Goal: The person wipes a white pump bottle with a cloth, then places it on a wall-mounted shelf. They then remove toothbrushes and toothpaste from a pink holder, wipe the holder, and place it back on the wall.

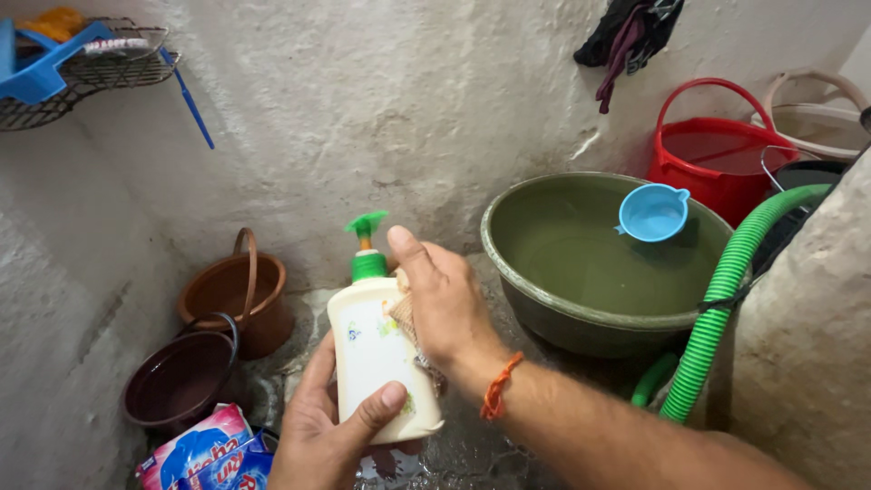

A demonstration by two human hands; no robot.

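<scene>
One pump bottle [376,349] sits in the middle of the view, held upright between two hands above a wet floor [472,454]. It is cream-white with small printed flowers, a green collar and a green pump head on an orange stem. The left hand [322,426] grips it from below, fingers closed around the base and thumb pressed across the front. The right hand [445,304] lies against its right side, fingers together, pressing one tan scrub pad [404,318] to the bottle; an orange thread band [499,386] circles that wrist.

Around them stand one large green basin [590,318] of water with one blue scoop [651,214] floating in it, one green ribbed hose [726,299], one red bucket [717,150], two brown buckets [231,299], and two soap packets [204,454]. One wire shelf [91,77] hangs on the wall.
</scene>
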